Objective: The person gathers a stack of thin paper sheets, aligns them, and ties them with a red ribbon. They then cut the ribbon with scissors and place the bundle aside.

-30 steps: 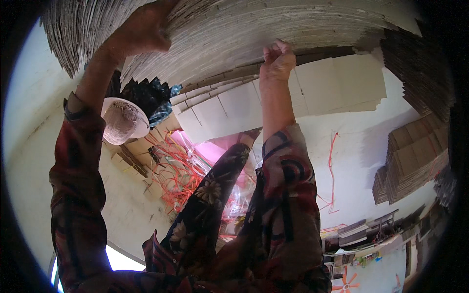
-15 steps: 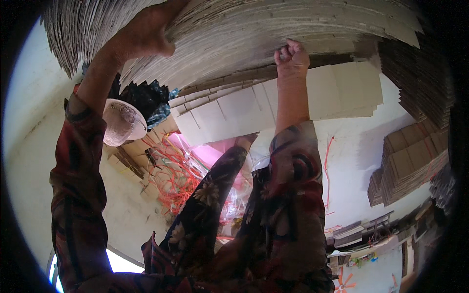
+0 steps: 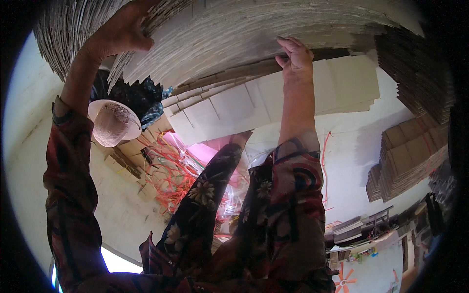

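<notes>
Head view: big stack of flat cardboard sheets [image 3: 234, 39] fills the top of frame, long axis running left-right, sheet edges fanned toward the camera, left end drooping lower than the right. Left hand [image 3: 122, 31] grips the stack's left end, thumb under, fingers curled over the sheet edges and partly hidden in them. Right hand [image 3: 294, 57] is under the stack's lower edge near its middle, fingers curled up against the bottom sheets, thumb side toward the camera; whether it pinches a single sheet, cannot tell. Both patterned sleeves reach up to the stack. Below the stack: a row of pale folded cartons [image 3: 264, 102] laid flat, a pale sun hat [image 3: 113, 124] below its left end with a dark bundle [image 3: 134, 95] behind it, a tangle of orange strapping [image 3: 168, 171] and pink plastic. Right of the stack, more brown cardboard piles [image 3: 408, 156] on the pale floor [image 3: 351, 166].
</notes>
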`<state>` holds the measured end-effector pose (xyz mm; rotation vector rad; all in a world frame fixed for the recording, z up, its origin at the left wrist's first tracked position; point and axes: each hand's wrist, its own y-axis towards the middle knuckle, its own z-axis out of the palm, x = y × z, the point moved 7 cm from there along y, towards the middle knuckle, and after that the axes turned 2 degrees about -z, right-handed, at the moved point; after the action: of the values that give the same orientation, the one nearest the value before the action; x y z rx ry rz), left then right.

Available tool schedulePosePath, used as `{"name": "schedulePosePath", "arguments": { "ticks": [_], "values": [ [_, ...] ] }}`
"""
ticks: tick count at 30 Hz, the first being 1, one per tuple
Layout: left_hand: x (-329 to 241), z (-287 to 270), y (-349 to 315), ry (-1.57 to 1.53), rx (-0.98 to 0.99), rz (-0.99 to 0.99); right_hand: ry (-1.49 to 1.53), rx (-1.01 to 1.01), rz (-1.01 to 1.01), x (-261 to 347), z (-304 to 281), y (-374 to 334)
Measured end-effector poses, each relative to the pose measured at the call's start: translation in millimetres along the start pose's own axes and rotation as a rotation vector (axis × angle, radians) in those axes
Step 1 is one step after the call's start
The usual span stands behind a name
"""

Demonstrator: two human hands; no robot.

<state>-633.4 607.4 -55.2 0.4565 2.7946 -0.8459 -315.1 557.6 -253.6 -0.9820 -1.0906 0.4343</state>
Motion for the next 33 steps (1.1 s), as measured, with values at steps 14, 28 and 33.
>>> {"name": "schedulePosePath", "arguments": {
  "ticks": [14,28,33],
  "values": [
    [39.5,-3.7,-11.9,0.007,-0.062,-0.039,0.713,0.208,-0.001,-31.1,6.4,26.8],
    [80.0,-7.4,-17.9,-0.239,-0.046,0.099,0.441,0.210,-0.069,-45.0,36.0,22.1],
    [75.0,5.2,-14.6,-0.260,-0.080,0.150,0.538,0.331,0.080,-58.1,50.1,26.9]
  ]
}}
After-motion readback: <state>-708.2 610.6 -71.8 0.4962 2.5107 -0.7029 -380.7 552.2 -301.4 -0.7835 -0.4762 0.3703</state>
